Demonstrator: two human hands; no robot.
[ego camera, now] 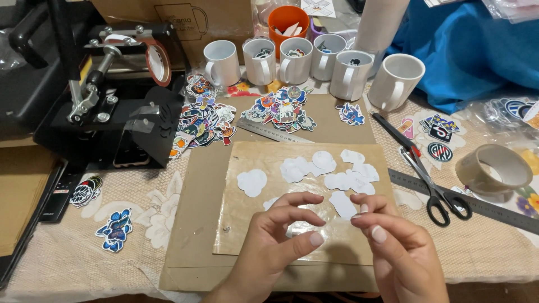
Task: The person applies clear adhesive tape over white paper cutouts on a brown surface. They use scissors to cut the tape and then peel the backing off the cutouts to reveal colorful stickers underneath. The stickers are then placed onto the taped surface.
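Observation:
My left hand [275, 241] and my right hand [393, 247] hover close together over the near part of a brown board covered in clear film [241, 224]. Their fingertips are pinched toward each other just above the film. Whether anything thin sits between the fingers I cannot tell. Several white sticker cut-outs [331, 171] lie face down on the film just beyond the fingers, and one [252, 182] lies apart to the left.
Several white mugs [295, 59] line the back, beside an orange cup [287, 19]. Coloured sticker piles [205, 120] lie near a black mug press [112, 95]. Scissors [426, 174], a steel ruler [483, 205] and a tape roll [491, 168] lie at the right.

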